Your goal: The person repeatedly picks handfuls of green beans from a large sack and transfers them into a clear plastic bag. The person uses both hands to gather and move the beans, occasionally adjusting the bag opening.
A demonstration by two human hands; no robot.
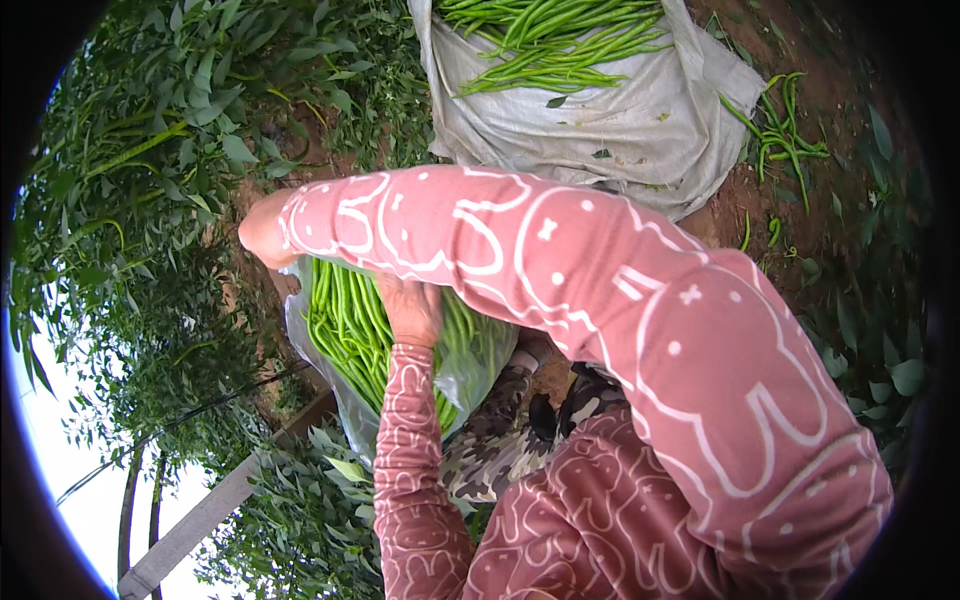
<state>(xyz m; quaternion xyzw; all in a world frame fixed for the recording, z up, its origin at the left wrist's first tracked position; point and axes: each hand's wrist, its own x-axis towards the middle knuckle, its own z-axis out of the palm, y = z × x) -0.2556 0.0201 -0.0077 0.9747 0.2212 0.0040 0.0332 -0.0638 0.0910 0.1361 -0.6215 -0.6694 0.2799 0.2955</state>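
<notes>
Long green chili peppers lie packed side by side in a clear plastic bag in front of me. My left hand is at the peppers inside the bag's opening, its fingers partly hidden under my right sleeve. Reaching across above it, my right arm ends in my right hand, beside the far-left rim of the bag. Only the back of that hand and the wrist show; its fingers are out of sight, so I cannot tell what it grips.
A white woven sack lies spread on the soil, with a heap of green chili peppers on it. More peppers lie loose on the ground at the right. Leafy pepper plants crowd the left. A grey post stands at lower left.
</notes>
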